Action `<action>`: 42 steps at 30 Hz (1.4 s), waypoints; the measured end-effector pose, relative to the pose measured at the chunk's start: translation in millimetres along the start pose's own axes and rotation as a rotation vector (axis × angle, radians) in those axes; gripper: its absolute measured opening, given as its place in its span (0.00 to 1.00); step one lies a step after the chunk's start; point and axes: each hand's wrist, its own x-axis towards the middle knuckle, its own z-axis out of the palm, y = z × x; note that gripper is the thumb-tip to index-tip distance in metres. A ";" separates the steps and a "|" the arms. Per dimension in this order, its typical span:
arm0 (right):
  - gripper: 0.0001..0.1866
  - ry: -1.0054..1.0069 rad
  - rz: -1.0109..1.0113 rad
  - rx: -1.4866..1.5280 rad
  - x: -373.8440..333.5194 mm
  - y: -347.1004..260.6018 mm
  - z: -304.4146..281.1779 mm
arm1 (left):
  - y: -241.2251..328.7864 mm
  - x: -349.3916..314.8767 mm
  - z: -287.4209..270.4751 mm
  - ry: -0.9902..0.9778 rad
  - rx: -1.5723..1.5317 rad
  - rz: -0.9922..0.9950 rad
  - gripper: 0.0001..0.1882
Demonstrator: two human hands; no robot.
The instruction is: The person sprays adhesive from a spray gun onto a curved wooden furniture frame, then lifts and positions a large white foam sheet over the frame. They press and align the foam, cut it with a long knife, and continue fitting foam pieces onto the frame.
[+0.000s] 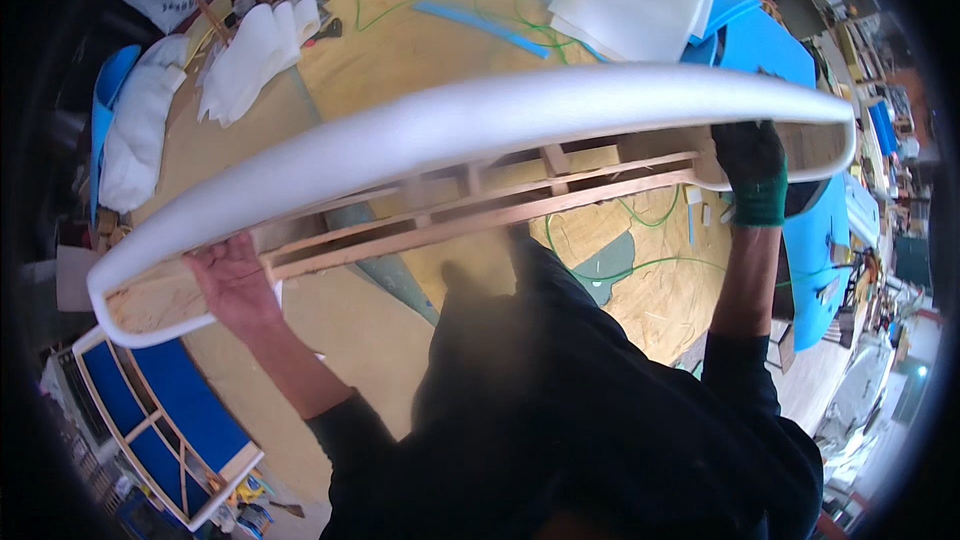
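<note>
A long, curved wooden furniture frame [480, 225], its outer side covered in white padding [500, 125], is held up across the view in front of me. Bare wooden rails and short cross-pieces show along its open side. My bare left hand [237, 285] grips the left end from below, palm turned up and fingers reaching inside the rim. At the right end, my right hand [755, 175], in a dark green glove, has its fingers hooked inside the frame's edge; the fingertips are hidden. The frame tilts, its right end higher in view.
Rolled white wadding [250, 60] lies at the far left. White sheets [635, 0] rest beside blue foam [765, 40] at the far right. A thin green hose [660, 262] trails over the tan floor covering [290, 380]. A blue-panelled wooden frame [190, 395] stands lower left.
</note>
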 end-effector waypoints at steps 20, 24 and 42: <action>0.23 -0.348 0.288 0.208 46.2 72.3 141.2 | 258.1 -5.5 -43.4 0.087 0.305 0.312 0.18; 0.19 -0.247 0.293 0.352 49.5 172.3 126.6 | 230.2 -12.3 -128.8 0.184 0.265 0.226 0.17; 0.27 0.004 0.103 0.289 84.3 396.1 102.2 | 89.8 9.0 -352.3 0.320 0.951 -0.068 0.22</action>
